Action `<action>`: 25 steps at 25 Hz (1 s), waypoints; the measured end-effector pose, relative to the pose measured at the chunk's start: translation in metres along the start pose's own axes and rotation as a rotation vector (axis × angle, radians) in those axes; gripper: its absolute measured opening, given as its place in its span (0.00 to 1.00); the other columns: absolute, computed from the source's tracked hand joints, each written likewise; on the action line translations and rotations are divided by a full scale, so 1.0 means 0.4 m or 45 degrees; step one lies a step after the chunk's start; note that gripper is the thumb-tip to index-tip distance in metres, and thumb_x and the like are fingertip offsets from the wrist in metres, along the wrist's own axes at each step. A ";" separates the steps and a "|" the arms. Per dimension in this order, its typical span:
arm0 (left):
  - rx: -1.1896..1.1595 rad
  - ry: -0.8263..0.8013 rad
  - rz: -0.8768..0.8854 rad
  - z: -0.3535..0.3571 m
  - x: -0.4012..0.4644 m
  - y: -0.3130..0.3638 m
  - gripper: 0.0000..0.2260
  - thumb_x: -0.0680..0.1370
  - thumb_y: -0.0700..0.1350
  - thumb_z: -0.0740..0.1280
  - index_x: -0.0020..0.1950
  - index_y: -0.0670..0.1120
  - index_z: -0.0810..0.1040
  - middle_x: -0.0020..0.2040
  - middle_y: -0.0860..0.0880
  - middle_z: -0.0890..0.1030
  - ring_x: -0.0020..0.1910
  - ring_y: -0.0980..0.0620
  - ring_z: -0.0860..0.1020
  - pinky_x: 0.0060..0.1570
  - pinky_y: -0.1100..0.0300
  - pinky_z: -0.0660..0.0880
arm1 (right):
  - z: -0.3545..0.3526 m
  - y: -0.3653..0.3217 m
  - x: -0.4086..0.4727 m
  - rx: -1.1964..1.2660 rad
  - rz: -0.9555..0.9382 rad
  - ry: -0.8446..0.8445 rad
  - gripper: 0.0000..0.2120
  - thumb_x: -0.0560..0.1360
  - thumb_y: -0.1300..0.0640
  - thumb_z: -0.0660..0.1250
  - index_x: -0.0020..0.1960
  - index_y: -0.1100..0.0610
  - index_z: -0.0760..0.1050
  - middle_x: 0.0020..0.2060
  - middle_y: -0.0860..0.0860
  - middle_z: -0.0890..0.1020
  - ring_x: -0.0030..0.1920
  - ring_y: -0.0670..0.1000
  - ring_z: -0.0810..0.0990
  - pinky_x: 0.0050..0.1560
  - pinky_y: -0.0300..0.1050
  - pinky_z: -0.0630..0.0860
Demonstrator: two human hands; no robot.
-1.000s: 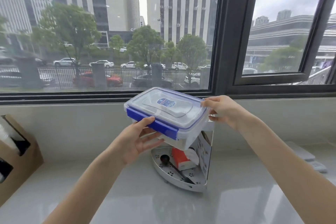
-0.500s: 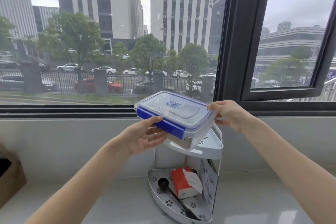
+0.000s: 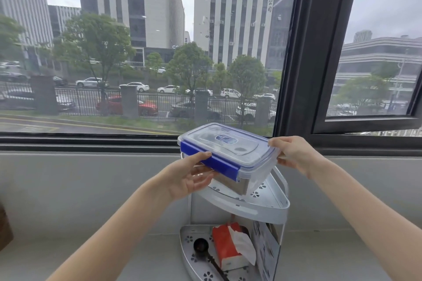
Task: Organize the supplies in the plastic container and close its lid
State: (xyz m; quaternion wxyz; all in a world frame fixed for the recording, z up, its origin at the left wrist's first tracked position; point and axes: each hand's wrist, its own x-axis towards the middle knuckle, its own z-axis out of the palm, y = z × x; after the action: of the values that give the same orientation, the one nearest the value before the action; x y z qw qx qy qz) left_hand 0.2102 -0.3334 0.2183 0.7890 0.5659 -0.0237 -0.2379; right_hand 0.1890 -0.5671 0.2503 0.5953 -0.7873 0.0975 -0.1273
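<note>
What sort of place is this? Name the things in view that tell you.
Probably a window counter in a ground-floor city room, perhaps an office pantry. A large window faces a street with cars and towers, and a corner rack on the counter holds a tissue pack and scoop.

We see a grey two-tier corner rack (image 3: 269,206) on the surface (image 3: 114,255) under the window (image 3: 294,52). Its lower tier holds a red tissue pack (image 3: 226,248) beside a black scoop (image 3: 202,246). Cars and trees outside.
</note>
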 end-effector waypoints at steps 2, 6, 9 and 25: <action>0.026 0.001 -0.015 -0.008 0.007 -0.017 0.14 0.72 0.43 0.68 0.54 0.39 0.73 0.43 0.41 0.80 0.30 0.51 0.82 0.25 0.63 0.79 | 0.002 0.027 0.004 -0.043 0.016 -0.008 0.07 0.75 0.61 0.63 0.39 0.59 0.76 0.32 0.52 0.70 0.32 0.48 0.69 0.34 0.37 0.71; 0.059 0.011 -0.031 -0.014 0.015 -0.045 0.11 0.73 0.43 0.68 0.51 0.39 0.74 0.41 0.41 0.81 0.29 0.52 0.83 0.26 0.63 0.79 | 0.009 0.073 0.013 -0.192 0.047 0.010 0.07 0.76 0.59 0.62 0.45 0.61 0.77 0.30 0.53 0.68 0.28 0.48 0.64 0.27 0.34 0.67; 0.166 0.057 0.004 -0.015 0.018 -0.045 0.11 0.73 0.43 0.67 0.53 0.40 0.73 0.41 0.41 0.80 0.29 0.52 0.82 0.28 0.62 0.80 | 0.013 0.083 0.017 -0.260 -0.003 0.038 0.11 0.76 0.58 0.62 0.49 0.63 0.79 0.31 0.54 0.71 0.31 0.52 0.69 0.32 0.38 0.71; 0.884 0.297 0.417 -0.019 -0.047 0.029 0.05 0.76 0.44 0.64 0.48 0.45 0.70 0.49 0.45 0.77 0.44 0.51 0.77 0.40 0.59 0.75 | 0.028 0.085 0.000 -0.736 -0.109 0.215 0.19 0.76 0.49 0.61 0.64 0.56 0.71 0.63 0.58 0.73 0.63 0.58 0.72 0.66 0.56 0.68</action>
State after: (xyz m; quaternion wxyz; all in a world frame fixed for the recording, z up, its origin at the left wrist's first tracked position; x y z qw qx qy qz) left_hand 0.1999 -0.3164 0.2304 0.5759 0.8108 -0.1028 -0.0209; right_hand 0.1922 -0.5662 0.2147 0.3306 -0.9141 0.1456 -0.1842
